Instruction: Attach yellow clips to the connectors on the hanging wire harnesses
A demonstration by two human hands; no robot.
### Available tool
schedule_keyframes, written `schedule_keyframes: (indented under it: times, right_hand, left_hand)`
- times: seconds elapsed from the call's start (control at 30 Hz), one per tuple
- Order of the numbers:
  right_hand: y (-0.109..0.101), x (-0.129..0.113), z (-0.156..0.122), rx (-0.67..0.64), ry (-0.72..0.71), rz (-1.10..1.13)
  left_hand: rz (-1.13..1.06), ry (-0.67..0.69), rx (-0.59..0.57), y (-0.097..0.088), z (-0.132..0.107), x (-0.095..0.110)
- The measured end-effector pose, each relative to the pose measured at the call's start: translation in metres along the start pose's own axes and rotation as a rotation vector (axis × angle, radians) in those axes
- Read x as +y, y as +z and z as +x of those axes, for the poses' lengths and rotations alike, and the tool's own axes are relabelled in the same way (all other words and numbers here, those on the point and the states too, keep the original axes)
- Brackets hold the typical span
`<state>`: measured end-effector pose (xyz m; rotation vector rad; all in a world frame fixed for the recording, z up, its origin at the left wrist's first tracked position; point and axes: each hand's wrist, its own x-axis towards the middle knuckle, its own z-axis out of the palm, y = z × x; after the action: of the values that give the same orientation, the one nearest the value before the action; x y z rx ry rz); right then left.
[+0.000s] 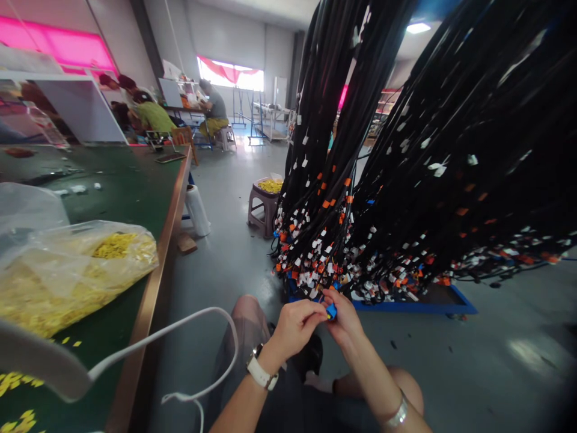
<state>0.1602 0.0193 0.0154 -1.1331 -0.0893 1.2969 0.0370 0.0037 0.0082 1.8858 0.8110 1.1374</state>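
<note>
Two hands (295, 328) (346, 319) grasp a blue connector (332, 311); open floor (225, 252) parts table edge (174, 210) from cables (313, 114).

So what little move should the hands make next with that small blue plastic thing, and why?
Perhaps the left hand could gently press the tiny yellow piece against the small blue plastic connector: that hand is pinching right there, while the right hand holds the connector. Whether they're joined is too small to tell.

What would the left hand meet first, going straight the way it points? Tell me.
The left hand would first meet the small blue piece just ahead, then likely the right hand holding it. Whether it already touches the blue piece is hard to tell.
</note>
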Motion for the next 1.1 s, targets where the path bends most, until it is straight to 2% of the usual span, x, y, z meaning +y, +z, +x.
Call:
schedule_keyframes:
  times: [0.23,0.47,0.7,0.97,1.1]
  right_hand:
    - [0.003,-0.003,-0.004,-0.001,0.004,-0.032]
    - [0.004,-0.004,-0.004,-0.007,0.008,-0.049]
    - [0.001,-0.002,-0.002,0.006,-0.011,-0.072]
    - [0.001,0.002,-0.001,0.006,-0.049,-0.115]
    - [0.001,0.002,-0.001,-0.001,-0.062,-0.116]
  left_hand:
    - [0.133,0.072,-0.142,-0.014,0.007,0.005]
    - [0.215,0.122,-0.198,-0.019,0.011,0.005]
    - [0.304,0.125,-0.189,-0.020,0.011,0.007]
    - [0.147,-0.053,-0.081,-0.020,0.011,0.009]
    - [0.136,-0.032,-0.106,-0.021,0.012,0.010]
